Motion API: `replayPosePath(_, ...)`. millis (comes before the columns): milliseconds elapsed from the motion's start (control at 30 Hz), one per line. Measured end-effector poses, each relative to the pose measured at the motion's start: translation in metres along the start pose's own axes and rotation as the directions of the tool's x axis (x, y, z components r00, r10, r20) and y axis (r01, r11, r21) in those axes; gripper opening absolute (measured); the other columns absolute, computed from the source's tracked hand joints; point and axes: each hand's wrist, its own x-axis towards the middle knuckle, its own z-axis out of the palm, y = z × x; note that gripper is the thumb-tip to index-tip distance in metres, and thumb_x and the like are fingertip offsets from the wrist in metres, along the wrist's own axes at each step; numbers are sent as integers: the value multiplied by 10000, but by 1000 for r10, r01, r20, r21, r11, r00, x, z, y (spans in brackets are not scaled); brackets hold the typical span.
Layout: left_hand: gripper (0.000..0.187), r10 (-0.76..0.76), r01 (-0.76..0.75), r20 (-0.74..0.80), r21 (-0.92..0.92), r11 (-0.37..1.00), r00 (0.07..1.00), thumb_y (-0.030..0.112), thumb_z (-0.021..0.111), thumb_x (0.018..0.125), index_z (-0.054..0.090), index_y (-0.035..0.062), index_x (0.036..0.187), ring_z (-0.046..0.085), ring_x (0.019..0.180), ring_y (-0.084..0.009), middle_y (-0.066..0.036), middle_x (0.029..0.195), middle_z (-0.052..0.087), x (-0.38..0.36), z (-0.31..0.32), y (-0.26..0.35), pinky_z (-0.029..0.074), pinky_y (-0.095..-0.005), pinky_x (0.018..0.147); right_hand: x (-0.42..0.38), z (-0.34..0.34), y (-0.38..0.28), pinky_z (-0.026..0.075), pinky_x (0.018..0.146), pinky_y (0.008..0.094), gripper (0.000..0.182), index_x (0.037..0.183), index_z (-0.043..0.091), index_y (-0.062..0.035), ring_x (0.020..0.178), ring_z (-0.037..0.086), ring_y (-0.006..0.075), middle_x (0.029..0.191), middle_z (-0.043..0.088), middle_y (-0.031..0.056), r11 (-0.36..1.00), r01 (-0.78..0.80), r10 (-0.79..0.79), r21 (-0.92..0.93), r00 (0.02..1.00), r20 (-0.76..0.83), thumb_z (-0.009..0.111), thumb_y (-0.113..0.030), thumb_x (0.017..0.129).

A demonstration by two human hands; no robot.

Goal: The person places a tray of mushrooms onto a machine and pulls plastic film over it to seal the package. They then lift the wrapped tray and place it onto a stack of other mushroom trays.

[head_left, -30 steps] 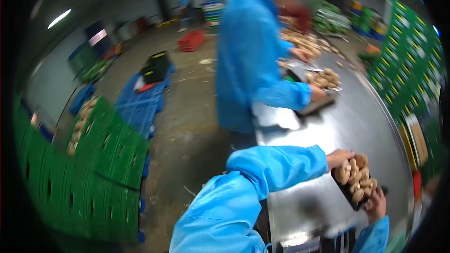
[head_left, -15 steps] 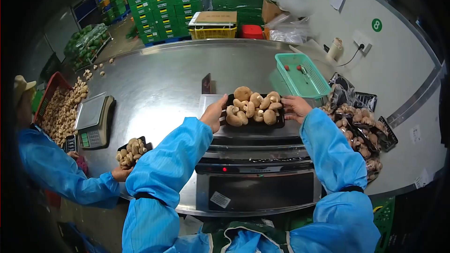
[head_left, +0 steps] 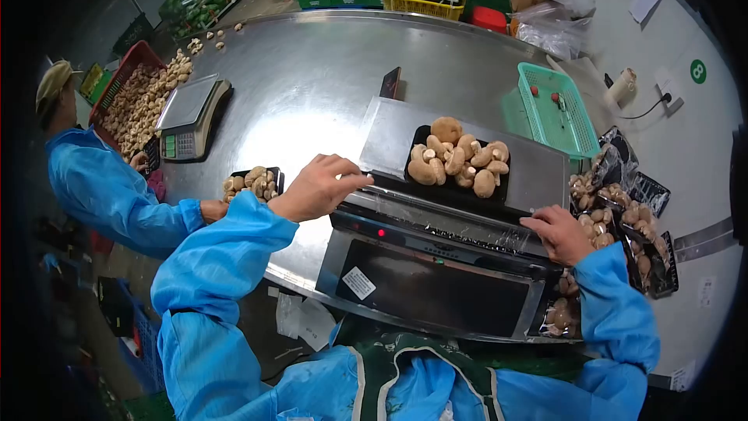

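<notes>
Has the left hand (head_left: 315, 189) at the left end of the clear film (head_left: 448, 218), thumb and forefinger close together, and the right hand (head_left: 559, 235) at the right end, fingers bent inward. Cannot tell for certain of any film pinched in either. Seems to hold the hands this far apart to manage both ends of the sheet. Leaves the black tray (head_left: 499, 189) untouched on the metal plate (head_left: 386, 136), close to its front edge, probably for level support just behind the film. Shows tan mushrooms (head_left: 455, 160) heaped loosely inside, with smooth rounded caps, pale stems pointing several ways, and one broad cap at the back edge. Includes wrapped packs (head_left: 640, 222) by the right edge of the worktop (head_left: 312, 70).
</notes>
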Motion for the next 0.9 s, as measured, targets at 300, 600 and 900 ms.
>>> replayPosePath(300,275,308,-328,328,7,945,893,150,628,721,623,206,991,522,907,-182,-7,969,538,51,39,-3,410,-333,752,16,36,10,436,724,333,323,944,615,-99,858,526,241,1021,527,104,977,201,-190,-74,973,132,608,51,658)
replayPosePath(600,166,-102,116,55,-499,859,993,-38,617,716,599,39,862,589,883,-233,-81,959,584,32,63,10,491,-297,748,5,28,-2,452,743,387,363,1030,583,-133,884,537,292,1059,514,113,999,49,-50,-17,998,-38,602,-2,692)
replayPosePath(900,18,-397,247,231,-969,-11,888,23,459,881,459,29,864,591,995,-240,-218,1152,546,13,26,45,495,-350,837,-5,34,-45,518,804,391,90,871,498,-5,1021,571,330,1132,535,215,-207,-3,609,978,782,131,413,11,896)
